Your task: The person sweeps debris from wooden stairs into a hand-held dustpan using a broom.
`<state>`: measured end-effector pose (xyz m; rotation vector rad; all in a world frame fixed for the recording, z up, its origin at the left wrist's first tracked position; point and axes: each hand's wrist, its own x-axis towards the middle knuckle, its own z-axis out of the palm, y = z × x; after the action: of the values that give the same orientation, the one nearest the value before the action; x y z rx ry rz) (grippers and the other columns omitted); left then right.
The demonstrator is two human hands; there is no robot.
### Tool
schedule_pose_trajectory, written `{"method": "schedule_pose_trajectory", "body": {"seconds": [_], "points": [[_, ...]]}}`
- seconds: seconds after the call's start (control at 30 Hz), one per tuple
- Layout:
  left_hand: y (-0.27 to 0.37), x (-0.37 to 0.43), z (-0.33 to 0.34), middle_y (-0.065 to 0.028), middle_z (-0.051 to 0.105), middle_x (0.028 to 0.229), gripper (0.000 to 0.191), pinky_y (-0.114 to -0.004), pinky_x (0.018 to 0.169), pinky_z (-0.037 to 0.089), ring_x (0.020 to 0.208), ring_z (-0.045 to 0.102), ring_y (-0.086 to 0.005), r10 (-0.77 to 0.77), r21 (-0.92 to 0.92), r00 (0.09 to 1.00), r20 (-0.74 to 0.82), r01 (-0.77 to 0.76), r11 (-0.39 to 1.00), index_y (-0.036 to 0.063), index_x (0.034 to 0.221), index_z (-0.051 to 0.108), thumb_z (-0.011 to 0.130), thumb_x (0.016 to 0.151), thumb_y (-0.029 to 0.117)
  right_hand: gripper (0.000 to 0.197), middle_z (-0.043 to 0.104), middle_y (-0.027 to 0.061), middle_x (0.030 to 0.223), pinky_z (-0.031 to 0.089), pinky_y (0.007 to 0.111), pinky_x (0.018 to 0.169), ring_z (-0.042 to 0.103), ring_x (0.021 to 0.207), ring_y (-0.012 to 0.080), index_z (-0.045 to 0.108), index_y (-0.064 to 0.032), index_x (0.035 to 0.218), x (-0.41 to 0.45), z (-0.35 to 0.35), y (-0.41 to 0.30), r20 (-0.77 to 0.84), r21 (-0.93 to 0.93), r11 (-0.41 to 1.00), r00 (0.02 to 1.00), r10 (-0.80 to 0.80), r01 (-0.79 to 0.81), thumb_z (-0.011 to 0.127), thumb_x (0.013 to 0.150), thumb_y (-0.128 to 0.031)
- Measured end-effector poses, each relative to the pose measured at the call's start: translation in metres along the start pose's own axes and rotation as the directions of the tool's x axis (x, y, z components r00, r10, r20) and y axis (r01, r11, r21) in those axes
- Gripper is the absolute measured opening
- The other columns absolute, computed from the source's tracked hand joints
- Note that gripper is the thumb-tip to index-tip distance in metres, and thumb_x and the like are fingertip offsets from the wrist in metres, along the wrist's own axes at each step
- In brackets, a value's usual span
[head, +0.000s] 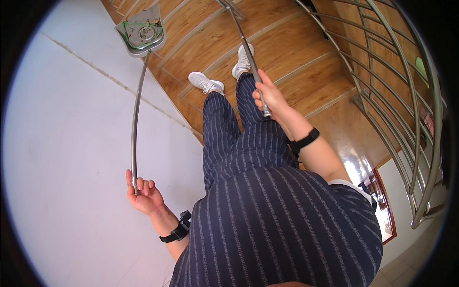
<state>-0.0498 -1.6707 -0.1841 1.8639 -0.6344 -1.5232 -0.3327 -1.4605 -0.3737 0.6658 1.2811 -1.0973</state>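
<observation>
My left hand [145, 195] holds the lower end of a long metal handle [135, 118]. At its far end hangs a grey dustpan [143, 34] with bits of debris and a green strand inside, beside the white wall. My right hand [270, 95] is closed around a second metal handle [247, 46], which runs forward past my right shoe. The head of that tool [231, 7] is blurred and cut by the top of the view, and it looks like a broom.
Under my white shoes [207, 82] are wood-patterned stairs [290, 39] with pale strips along the step edges. A curved metal railing [387, 46] borders the right side. To the left rises a white wall [71, 150]. A red-framed doorway [389, 229] shows at lower right.
</observation>
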Motion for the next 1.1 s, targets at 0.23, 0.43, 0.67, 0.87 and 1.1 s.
{"method": "schedule_pose_trajectory", "body": {"seconds": [0.23,0.43,0.67,0.87,1.1], "points": [[0.006,0.003,-0.007,0.0027,0.034,0.058,0.044,-0.023,0.048,0.029,0.046,0.027,-0.0065,0.016,-0.013,1.0,0.01,-0.015,1.0,0.0009,0.128,0.037,0.034,0.088,0.019,0.059,0.044,0.0001,0.063,0.033,0.022,0.041,0.04,0.047,0.0087,0.005,-0.0282,0.141,0.025,0.06,0.024,0.228,0.424,0.88,0.966,0.126,-0.215,0.036,0.092,-0.018],[0.009,0.008,-0.012,0.0023,0.035,0.058,0.044,-0.024,0.048,0.03,0.045,0.028,-0.0068,0.02,-0.006,1.0,-0.012,-0.02,1.0,0.001,0.127,0.038,0.033,0.088,0.02,0.049,0.041,-0.0002,0.064,0.031,0.021,0.041,0.036,0.046,0.0082,0.017,-0.0301,0.138,0.019,0.059,0.036,0.394,0.62,0.734,0.919,0.013,-0.276,0.035,0.094,-0.019],[0.009,0.012,-0.02,0.0028,0.035,0.057,0.044,-0.023,0.048,0.03,0.044,0.027,-0.006,0.008,-0.026,0.999,-0.049,-0.009,1.0,0.0013,0.126,0.039,0.035,0.087,0.021,0.052,0.042,0.0003,0.064,0.032,0.022,0.041,0.037,0.046,0.009,0.01,-0.0331,0.14,-0.028,0.038,0.036,0.291,0.426,0.879,0.952,0.092,-0.215,0.032,0.095,-0.02],[0.011,0.012,-0.022,0.0021,0.036,0.059,0.044,-0.023,0.047,0.03,0.044,0.028,-0.0067,-0.005,-0.038,0.998,-0.067,0.002,0.999,0.0011,0.126,0.039,0.035,0.087,0.02,0.055,0.041,-0.0002,0.064,0.032,0.022,0.042,0.037,0.046,0.0086,0.006,-0.0333,0.14,0.001,0.063,0.038,0.236,0.426,0.868,0.957,0.167,-0.256,0.033,0.095,-0.019],[0.012,0.017,-0.033,0.0027,0.036,0.059,0.046,-0.023,0.05,0.031,0.044,0.028,-0.0057,0.004,-0.056,0.999,-0.036,-0.006,0.998,0.0001,0.128,0.037,0.036,0.087,0.021,0.053,0.042,-0.0003,0.064,0.032,0.021,0.041,0.036,0.046,0.0081,0.009,-0.03,0.141,0.027,0.069,0.032,0.437,0.398,0.864,0.892,0.118,-0.309,0.033,0.095,-0.019]]}}
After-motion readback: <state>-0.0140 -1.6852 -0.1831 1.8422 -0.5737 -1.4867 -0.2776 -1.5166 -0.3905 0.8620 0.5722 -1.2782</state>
